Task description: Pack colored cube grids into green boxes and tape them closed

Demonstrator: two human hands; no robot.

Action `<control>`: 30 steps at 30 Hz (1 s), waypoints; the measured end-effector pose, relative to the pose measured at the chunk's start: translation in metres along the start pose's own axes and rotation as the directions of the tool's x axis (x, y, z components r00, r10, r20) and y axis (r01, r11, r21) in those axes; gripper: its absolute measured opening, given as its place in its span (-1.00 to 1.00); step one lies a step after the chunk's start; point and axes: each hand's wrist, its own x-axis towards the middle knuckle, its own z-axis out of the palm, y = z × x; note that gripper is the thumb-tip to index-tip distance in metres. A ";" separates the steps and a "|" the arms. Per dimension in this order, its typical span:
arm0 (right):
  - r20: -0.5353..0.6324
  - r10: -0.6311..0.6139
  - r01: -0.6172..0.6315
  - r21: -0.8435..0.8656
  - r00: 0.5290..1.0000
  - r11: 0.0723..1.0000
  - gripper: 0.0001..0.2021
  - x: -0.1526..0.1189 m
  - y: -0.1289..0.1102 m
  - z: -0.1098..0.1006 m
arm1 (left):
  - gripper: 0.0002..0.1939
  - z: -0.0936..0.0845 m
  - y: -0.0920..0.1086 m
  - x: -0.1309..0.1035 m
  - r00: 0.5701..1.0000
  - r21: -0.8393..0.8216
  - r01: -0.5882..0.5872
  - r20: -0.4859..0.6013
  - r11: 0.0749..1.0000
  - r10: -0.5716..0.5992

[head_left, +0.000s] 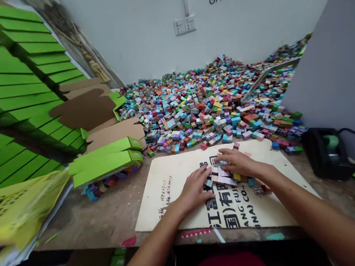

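A small cluster of colored blocks (223, 178), pale lilac, grey and yellow among them, lies on a printed cardboard sheet (175, 167). My left hand (197, 187) rests at the left side of the cluster, fingers stretched out with the thumb apart, fingertips at the blocks' edge. Over the far right side of the same blocks reaches my right hand (237, 161), its fingers spread and partly covering them. Under my right wrist sit a few more blocks (254, 184), half hidden by the arm. Neither hand visibly grips a block.
A large heap of mixed small blocks (193, 101) spreads against the wall behind the sheet. Green boxes (106, 158) and brown cardboard flaps (88, 109) stand at left, beside a yellow packet (25, 205). On the right is a black tape dispenser (330, 154) near a grey panel (327, 69).
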 end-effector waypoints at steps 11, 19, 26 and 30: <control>-0.050 0.019 -0.014 0.095 0.999 0.995 -0.63 -0.010 0.000 0.018 | -0.37 0.012 0.019 0.001 0.986 -0.086 0.083 -0.140 0.993 -0.095; 0.037 0.062 -0.069 0.224 0.997 0.972 -0.50 -0.022 -0.003 -0.010 | -0.20 0.001 0.011 0.006 0.997 -0.094 -0.025 -0.078 0.995 0.018; 0.140 0.062 -0.093 0.229 0.988 0.969 -0.52 -0.027 -0.002 -0.013 | -0.24 -0.001 0.001 0.015 0.997 -0.110 -0.064 -0.052 0.992 0.058; 0.131 0.044 -0.078 0.269 0.990 0.960 -0.52 -0.027 -0.001 -0.012 | -0.27 0.005 -0.001 0.017 0.989 -0.040 -0.118 -0.090 0.992 0.114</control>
